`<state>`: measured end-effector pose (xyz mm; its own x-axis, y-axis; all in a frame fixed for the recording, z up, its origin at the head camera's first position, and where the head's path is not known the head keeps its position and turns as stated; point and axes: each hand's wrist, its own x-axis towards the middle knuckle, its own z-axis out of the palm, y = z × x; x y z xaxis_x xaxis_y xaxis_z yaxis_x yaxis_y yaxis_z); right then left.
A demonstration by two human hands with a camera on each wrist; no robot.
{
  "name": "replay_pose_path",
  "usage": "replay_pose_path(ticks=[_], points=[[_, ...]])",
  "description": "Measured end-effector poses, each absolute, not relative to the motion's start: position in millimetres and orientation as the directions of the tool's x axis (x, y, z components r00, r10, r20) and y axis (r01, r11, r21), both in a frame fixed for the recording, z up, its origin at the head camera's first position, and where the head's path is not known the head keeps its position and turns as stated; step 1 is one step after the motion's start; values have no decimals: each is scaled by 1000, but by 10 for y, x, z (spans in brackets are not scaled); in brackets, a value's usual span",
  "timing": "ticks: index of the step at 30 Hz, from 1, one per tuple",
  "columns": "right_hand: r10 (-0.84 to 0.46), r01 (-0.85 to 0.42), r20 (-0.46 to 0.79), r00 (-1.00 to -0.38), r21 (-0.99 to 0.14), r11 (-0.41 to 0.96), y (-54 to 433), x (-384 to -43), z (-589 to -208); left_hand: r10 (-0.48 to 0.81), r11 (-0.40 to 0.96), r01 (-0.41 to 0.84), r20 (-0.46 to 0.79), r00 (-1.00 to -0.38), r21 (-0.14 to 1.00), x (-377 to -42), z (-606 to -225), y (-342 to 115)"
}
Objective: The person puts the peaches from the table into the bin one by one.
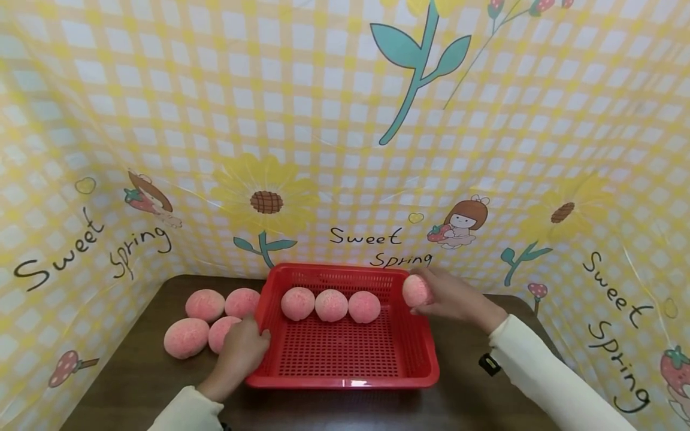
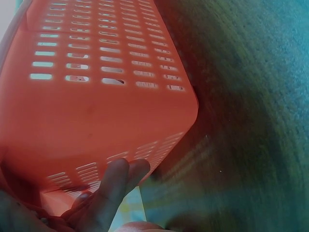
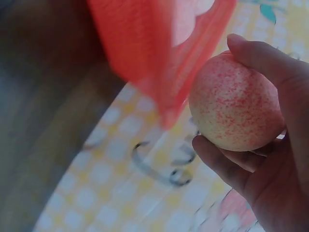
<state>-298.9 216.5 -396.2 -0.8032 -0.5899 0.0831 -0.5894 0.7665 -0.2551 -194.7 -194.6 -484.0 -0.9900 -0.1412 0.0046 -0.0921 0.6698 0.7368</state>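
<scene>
Nearest, a pale left sleeve [image 1: 183, 413] and a pale right sleeve [image 1: 555, 377] enter on either side of the red basket [image 1: 302, 382], with a small black object [image 1: 489, 363] at the right cuff. The basket, perforated in floor and walls, stands on a dark wooden table [image 1: 463, 395].

At the basket's left side, the left hand [image 1: 241, 350] grips the rim; the left wrist view shows 2 of its fingers extending along the outer wall. Just left of the basket lie 4 loose peaches, pink and rounded: a near pair, comprising a left peach [image 1: 185, 338] and a right peach [image 1: 221, 332] partly hidden by the left hand, and a far pair [image 1: 205, 305] behind them. Inside the basket, toward its far wall, 3 peaches [image 1: 331, 305] form a row parallel to that wall.

At the basket's far right corner, the right hand [image 1: 444, 296] holds 1 further peach [image 3: 236, 104], its thumb on 1 side and its fingers curled round the other. Whether this peach touches the rim cannot be told.

Behind the basket rises a yellow checked cloth [image 1: 345, 179], printed with sunflowers, cartoon figures and the words "Sweet Spring".
</scene>
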Motion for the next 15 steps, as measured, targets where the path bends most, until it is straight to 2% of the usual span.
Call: replay_pose_path(ticks=[6,15], points=[[-697,-697,60,-714,-153,701,1635,-3008,-3796,-135,665,-88,4,-991,742,-1954,-4823,-1950],[-786,-781,-37,-617,-94,617,841,-3001,-3765,-140,649,-90,2,-990,755,-1949,-4842,-1928]])
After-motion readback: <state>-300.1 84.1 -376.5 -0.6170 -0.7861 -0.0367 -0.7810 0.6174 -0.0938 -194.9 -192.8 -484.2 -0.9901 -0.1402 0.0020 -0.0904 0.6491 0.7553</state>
